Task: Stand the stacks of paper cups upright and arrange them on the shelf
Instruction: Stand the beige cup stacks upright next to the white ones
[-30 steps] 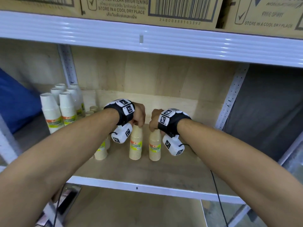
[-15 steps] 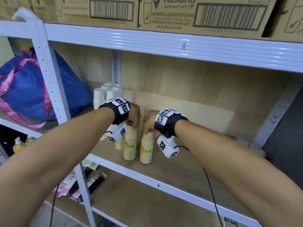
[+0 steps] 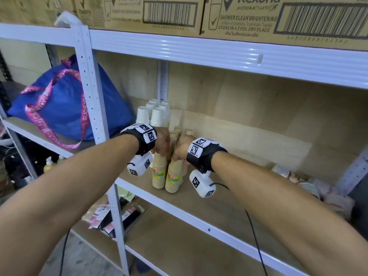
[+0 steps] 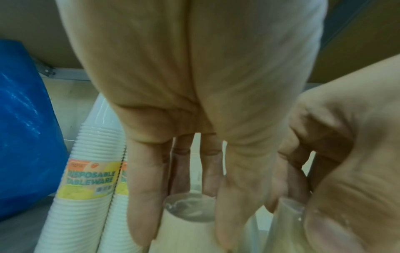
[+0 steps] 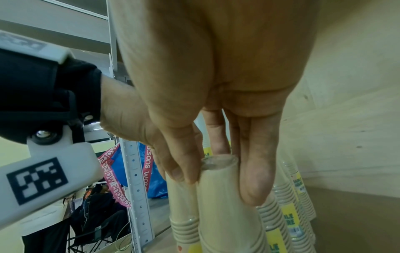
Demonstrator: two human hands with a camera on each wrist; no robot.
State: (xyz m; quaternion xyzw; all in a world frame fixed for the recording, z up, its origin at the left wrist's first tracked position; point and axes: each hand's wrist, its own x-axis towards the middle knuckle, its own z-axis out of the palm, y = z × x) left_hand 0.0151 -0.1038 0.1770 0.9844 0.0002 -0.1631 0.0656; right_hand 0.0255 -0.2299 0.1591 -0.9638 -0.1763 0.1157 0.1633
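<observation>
While both stand upright, fingers (image 5: 255, 172) clasp each brown cup stack (image 3: 173, 176).

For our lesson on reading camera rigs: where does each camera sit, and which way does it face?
Head: on the head, looking forward and down at the shelf; both forearms show.
Left wrist: under the wrist, along the left hand gripping a brown cup stack.
Right wrist: same, along the right hand gripping its cup stack.
Shared: both wrist views show the blue bag.
</observation>
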